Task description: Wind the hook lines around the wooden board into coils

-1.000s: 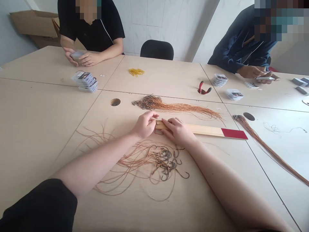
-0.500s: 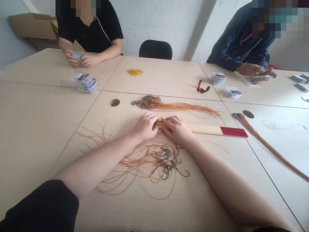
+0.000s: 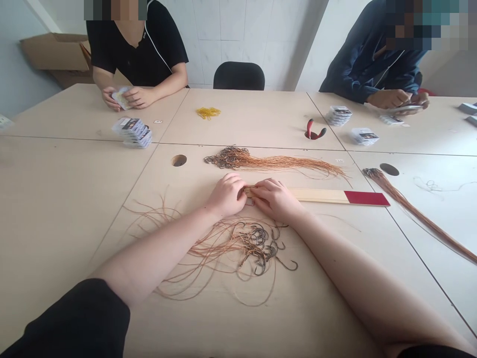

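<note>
My left hand (image 3: 227, 195) is closed with its fingertips at the left end of a flat wooden strip (image 3: 320, 195), whose far right end is dark red. Close beside it, my right hand (image 3: 275, 200) grips the strip from above, thumb and fingers pressed on it. Between the hands, anything small under the fingertips is hidden. Just below lies a loose heap of dark fishing hooks (image 3: 261, 246) tied to orange-brown lines (image 3: 194, 253), which spread left beneath my left forearm. Beyond my hands lies a bundle of hooks (image 3: 228, 158) with its lines (image 3: 294, 165) stretched rightward.
Another hook-and-line bundle (image 3: 410, 206) lies at the right. Red-handled pliers (image 3: 315, 130) stand in a table hole. Yellow pieces (image 3: 208, 113) and stacked clear boxes (image 3: 134, 133) sit farther back. Two people sit opposite, one holding a clear packet (image 3: 121, 97). A black chair (image 3: 239, 75) stands behind the table.
My view has shifted slightly. My hands stay at the strip's left end with little change in grip. The person opposite left has tilted the clear packet.
</note>
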Available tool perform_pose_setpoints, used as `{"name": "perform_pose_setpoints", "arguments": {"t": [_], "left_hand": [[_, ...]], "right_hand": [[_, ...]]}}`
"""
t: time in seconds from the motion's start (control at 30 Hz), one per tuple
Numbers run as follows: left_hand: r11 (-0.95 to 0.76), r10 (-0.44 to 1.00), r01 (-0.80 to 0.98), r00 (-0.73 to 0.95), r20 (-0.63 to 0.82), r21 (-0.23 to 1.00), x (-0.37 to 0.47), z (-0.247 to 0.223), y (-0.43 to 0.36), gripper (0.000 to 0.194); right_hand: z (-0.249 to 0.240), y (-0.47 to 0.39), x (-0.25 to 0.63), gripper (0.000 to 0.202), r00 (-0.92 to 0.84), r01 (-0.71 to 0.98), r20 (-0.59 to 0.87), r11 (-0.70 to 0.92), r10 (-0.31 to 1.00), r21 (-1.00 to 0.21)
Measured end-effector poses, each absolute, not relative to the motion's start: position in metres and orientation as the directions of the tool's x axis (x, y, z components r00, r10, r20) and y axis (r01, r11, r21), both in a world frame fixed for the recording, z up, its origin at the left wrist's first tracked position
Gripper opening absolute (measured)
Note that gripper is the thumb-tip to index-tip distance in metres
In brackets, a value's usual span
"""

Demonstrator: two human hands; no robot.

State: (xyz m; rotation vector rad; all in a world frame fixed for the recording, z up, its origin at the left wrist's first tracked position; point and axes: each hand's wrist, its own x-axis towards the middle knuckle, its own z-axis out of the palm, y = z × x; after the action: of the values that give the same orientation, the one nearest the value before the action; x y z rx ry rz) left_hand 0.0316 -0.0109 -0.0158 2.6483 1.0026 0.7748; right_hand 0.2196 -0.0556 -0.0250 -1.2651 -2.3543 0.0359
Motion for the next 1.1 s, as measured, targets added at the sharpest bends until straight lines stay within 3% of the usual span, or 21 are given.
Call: {"name": "perform_pose_setpoints", "arguments": {"t": [0.53,0.87,1.1], "left_hand": [[-0.771,0.637,0.532,0.635,0.437,0.351,0.0282,-0.0185,-0.0047,0.025],[-0.789,0.614,0.515,0.636,0.468,0.334,0.0277,-0.0183,-0.0048,0.022],[-0.792,0.610,0.504,0.635,0.474,0.344,0.0281,-0.0190,-0.0043,0.021]], "right_hand": [[-0.0275,-0.0557,0.2192,0.027,-0.497,0.746,0.435,0.626,0.750,-0.228],[-0.0250,-0.0553,0.2199,0.025,-0.363,0.849,0.415,0.480,0.834,-0.220],[-0.0273,-0.0546,0.2201,0.021,-0.414,0.795,0.439,0.552,0.798,-0.253]]}}
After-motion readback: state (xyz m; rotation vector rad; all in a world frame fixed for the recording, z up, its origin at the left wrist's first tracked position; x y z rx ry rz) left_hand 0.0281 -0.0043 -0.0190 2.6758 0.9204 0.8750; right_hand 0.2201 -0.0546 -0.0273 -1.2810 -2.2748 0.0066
